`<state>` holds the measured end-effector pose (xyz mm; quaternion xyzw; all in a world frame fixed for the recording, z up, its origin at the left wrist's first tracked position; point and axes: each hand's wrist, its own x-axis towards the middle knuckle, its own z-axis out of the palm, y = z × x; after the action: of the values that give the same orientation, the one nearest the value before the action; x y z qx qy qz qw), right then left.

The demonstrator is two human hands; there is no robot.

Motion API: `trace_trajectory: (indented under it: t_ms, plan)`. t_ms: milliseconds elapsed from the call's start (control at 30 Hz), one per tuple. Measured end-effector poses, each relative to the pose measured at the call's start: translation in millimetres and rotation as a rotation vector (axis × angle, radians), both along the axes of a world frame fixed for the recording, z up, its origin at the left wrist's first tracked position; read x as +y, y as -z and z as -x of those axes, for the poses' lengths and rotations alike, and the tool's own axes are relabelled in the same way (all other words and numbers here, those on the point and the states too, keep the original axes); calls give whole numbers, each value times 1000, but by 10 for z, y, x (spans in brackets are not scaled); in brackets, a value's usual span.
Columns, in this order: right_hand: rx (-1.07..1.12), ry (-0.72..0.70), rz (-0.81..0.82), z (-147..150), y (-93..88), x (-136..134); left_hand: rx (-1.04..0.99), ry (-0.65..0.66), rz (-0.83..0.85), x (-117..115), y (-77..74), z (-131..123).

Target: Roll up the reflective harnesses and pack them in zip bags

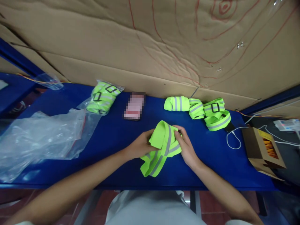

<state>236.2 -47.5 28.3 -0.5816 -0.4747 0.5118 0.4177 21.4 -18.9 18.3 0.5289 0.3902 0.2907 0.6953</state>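
A neon yellow-green reflective strap [167, 139] with grey stripes is held over the blue table, partly bunched, with one loop hanging down toward the front. My left hand [140, 144] grips it from the left, its fingertips partly hidden behind the folds. From the right, my right hand [186, 146] pinches the strap's edge, thumb in front. Farther back lie more straps of the same kind: a rolled one [177, 103], a folded one [196, 108] and a looser bundle [217, 114] with a black buckle.
Clear plastic bags [47, 134] cover the left of the blue table [110, 165]. Behind them is a bagged strap bundle [103, 97]. A blurred-out pink rectangular item [134, 106] lies at the back. An open cardboard box [262, 150] and a white cable [234, 145] are at right.
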Motion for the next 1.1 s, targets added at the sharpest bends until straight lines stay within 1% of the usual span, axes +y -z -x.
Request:
trace_trajectory:
  t_ms: [33,67,100,133,200,233,267,300,367,433,533,600,633,700,733,767,800,833,867,933,967,1033,1067,1100]
  plan:
    - [-112,50,-135,-22,-10,-25,-1,-8,18,-6,-17,-3]
    - [-200,67,-260,-42,-21,-49,-3,-10,38,-11,-31,-5]
    - [-274,25,-364,-58,-32,-74,-5,-12,53,-17,-40,-7]
    - [-347,-64,-443,-64,-42,-97,-8,-14,65,-23,-46,-8]
    - [-514,-290,-536,-50,-56,-137,-24,-13,71,-34,-49,-10]
    - [-589,-370,-556,-36,-59,-147,-36,-11,63,-39,-49,-11]
    - [-642,-401,-563,-27,-62,-146,-49,-1,48,-43,-49,-10]
    - [-667,-385,-560,-27,-65,-132,-55,12,31,-46,-50,-9]
    - [-621,-293,-520,-70,-73,-64,-21,43,3,-49,-61,3]
    - [-485,-173,-409,-165,-79,44,59,86,-6,-45,-85,32]
    - [-154,1,-138,-311,-75,206,206,159,-11,-22,-142,118]
    - [69,90,14,-351,-64,267,370,187,-54,-7,-183,190]
    - [154,132,58,-349,-59,279,481,168,-117,-5,-203,221]
    - [261,205,108,-306,-55,272,677,64,-332,-21,-236,261]
    - [297,229,127,-273,-59,255,711,17,-451,-39,-250,266]
    - [331,235,154,-235,-65,233,690,-12,-544,-63,-263,262]
    - [365,220,190,-197,-73,207,627,-16,-595,-90,-275,251]
    - [399,185,230,-161,-83,178,545,-5,-603,-117,-286,236]
    - [428,137,270,-127,-91,146,469,10,-580,-140,-297,219]
    - [466,23,328,-71,-99,81,389,39,-500,-168,-316,190]
    - [471,-40,342,-48,-97,48,369,81,-448,-172,-322,179]
    - [447,-182,322,-8,-84,-15,316,235,-320,-167,-330,163]
    - [411,-257,280,9,-76,-43,284,309,-253,-162,-330,156]
    - [352,-320,214,23,-69,-67,252,351,-195,-157,-327,147]
